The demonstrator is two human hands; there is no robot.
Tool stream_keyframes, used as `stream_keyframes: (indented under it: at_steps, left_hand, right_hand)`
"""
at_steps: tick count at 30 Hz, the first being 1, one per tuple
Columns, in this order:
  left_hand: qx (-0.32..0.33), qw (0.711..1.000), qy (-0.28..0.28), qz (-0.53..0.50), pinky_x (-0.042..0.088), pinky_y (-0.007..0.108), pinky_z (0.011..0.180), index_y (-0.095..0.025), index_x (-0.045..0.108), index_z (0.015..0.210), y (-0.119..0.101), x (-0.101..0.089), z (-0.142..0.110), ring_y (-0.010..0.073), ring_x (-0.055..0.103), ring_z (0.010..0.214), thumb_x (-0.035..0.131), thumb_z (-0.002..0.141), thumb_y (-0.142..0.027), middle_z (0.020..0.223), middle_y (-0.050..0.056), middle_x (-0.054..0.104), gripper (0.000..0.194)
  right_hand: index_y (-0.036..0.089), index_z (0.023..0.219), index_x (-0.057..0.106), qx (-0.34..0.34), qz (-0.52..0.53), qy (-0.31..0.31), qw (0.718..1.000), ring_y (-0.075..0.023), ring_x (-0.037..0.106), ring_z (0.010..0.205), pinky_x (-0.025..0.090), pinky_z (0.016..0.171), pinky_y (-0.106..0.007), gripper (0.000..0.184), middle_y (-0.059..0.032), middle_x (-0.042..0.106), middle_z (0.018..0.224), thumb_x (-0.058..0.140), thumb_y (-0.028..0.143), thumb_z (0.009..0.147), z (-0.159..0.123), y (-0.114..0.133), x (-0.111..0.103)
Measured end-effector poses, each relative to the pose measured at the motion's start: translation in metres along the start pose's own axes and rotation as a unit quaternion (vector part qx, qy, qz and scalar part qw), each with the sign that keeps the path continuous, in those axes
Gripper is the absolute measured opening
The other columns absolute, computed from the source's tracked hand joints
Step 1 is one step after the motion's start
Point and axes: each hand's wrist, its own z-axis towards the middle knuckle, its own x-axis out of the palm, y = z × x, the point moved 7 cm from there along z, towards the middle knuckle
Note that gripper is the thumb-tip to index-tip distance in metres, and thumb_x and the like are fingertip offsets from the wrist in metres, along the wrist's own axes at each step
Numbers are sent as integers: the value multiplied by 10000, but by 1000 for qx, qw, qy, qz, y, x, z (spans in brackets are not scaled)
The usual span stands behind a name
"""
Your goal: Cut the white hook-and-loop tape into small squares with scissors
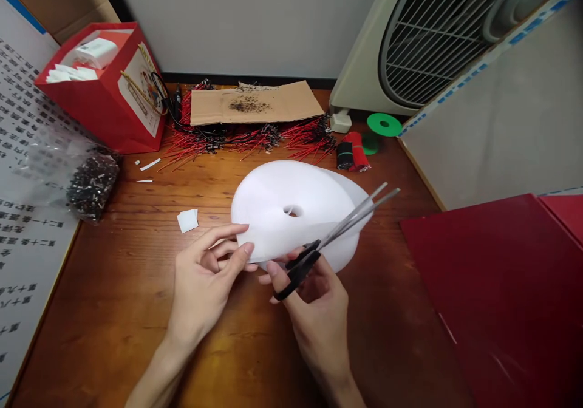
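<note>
On the brown wooden worktop [122, 329], a dark red folder [473, 311] lies to the right and a red paper gift bag [102, 101] stands at the far left. In the middle sits a wide white roll of soft tape [291, 198], its lower edge between the person's hands. The left hand [204, 277] pinches that edge between thumb and fingers, while the right hand [316, 317] has its fingers closed through the loops of black-handled steel scissors [347, 229], blades slightly parted across the roll's face. Small white cut pieces [187, 220] lie just left of the roll.
</note>
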Motion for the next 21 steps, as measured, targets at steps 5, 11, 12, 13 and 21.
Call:
stream_keyframes:
  at_steps: [5,11,12,13,21]
  left_hand:
    - [34,999,-8,38,650,182,620,-199,844,1051,-1,1,-8,151,779,635,877,818,-234,780,22,796,239]
    - [60,994,-6,89,661,206,619,-198,877,904,-16,2,-5,151,742,693,884,753,-215,949,70,808,152]
    - [59,994,-7,95,654,205,598,-192,878,900,-17,2,-4,151,734,676,883,748,-219,935,74,807,154]
    - [55,993,-9,101,646,201,581,-188,880,901,-18,1,-4,152,731,662,882,744,-223,913,75,807,161]
    - [-8,997,-1,71,616,179,540,-181,871,1015,-5,2,-8,155,747,575,882,771,-244,695,32,781,253]
  right_hand:
    - [204,879,661,-3,63,-63,996,-224,786,606,603,467,-245,357,6,743,696,948,355,730,-1,-2,0]
    - [185,850,690,8,84,-85,993,-219,786,620,652,502,-262,325,0,749,719,940,360,738,-1,-3,-7]
    - [184,843,694,7,79,-89,993,-207,776,607,653,506,-258,322,5,744,718,942,359,735,-1,-4,-8]
    - [184,839,699,6,71,-88,994,-195,768,598,652,512,-250,317,10,739,718,948,346,729,-1,-5,-9]
    - [196,860,702,1,44,-87,995,-217,799,646,673,600,-277,330,-20,792,736,966,308,695,-4,-8,-4]
